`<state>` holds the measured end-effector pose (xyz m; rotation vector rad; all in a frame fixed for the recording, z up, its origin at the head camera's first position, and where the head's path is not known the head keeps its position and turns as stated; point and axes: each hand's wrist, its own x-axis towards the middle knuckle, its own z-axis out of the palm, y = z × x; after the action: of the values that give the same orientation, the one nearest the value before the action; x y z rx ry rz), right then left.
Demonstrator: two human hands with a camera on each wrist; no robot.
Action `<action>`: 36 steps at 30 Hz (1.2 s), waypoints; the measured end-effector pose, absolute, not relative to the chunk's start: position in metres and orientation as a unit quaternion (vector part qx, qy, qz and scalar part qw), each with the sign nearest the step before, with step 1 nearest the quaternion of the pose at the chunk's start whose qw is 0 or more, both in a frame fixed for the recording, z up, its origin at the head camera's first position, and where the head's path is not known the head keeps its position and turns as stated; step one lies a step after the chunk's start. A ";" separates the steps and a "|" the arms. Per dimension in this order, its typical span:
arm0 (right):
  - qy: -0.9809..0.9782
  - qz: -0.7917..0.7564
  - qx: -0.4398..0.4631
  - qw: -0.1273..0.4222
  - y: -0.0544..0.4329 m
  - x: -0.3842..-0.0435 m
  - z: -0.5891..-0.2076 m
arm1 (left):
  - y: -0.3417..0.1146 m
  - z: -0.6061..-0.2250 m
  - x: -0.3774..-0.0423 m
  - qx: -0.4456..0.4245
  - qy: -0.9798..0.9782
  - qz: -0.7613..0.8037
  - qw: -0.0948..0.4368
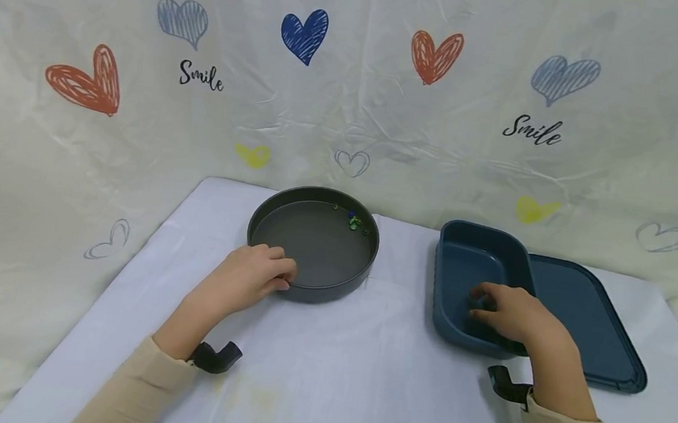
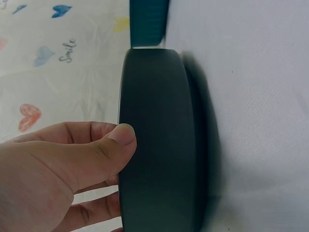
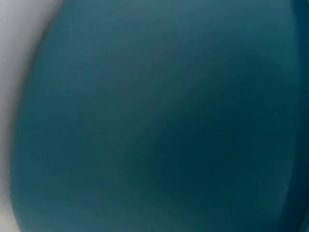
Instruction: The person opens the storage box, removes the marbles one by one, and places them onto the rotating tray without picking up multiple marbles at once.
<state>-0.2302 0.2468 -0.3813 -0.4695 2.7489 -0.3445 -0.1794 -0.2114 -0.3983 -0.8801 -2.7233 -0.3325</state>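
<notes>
A dark grey round pan [image 1: 312, 257] stands on the white-covered table, with several tiny green, blue and yellowish bits [image 1: 354, 221] by its far right inner wall. My left hand [image 1: 258, 273] grips the pan's near left rim; in the left wrist view the thumb lies on the outer wall [image 2: 157, 145] and the fingers go behind the rim. My right hand [image 1: 511, 312] reaches down into a deep blue rectangular box [image 1: 477, 250], fingers bent toward its floor. Whether the fingertips hold anything is hidden. Only the box's blurred blue wall [image 3: 145, 96] fills the right wrist view.
A flat blue lid [image 1: 583, 306] lies to the right of the box, partly behind the right forearm. White cloth [image 1: 371, 380] covers the table. Behind it hangs a pale sheet [image 1: 363, 104] printed with hearts and "Smile".
</notes>
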 end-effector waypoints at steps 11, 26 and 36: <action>0.966 -0.095 -0.130 0.202 0.244 -0.225 -0.378 | -0.213 -0.399 -0.180 -0.305 -0.937 -0.114 0.127; 0.959 -0.106 -0.144 0.218 0.242 -0.223 -0.378 | -0.215 -0.401 -0.183 -0.304 -0.937 -0.113 0.128; 0.919 -0.213 -0.232 0.240 0.232 -0.229 -0.391 | -0.215 -0.403 -0.183 -0.312 -0.931 -0.121 0.145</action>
<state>-0.2290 0.2316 -0.3913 -0.6339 2.5145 -0.5820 -0.1832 -0.2151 -0.4033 -0.8998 -2.6820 -0.3492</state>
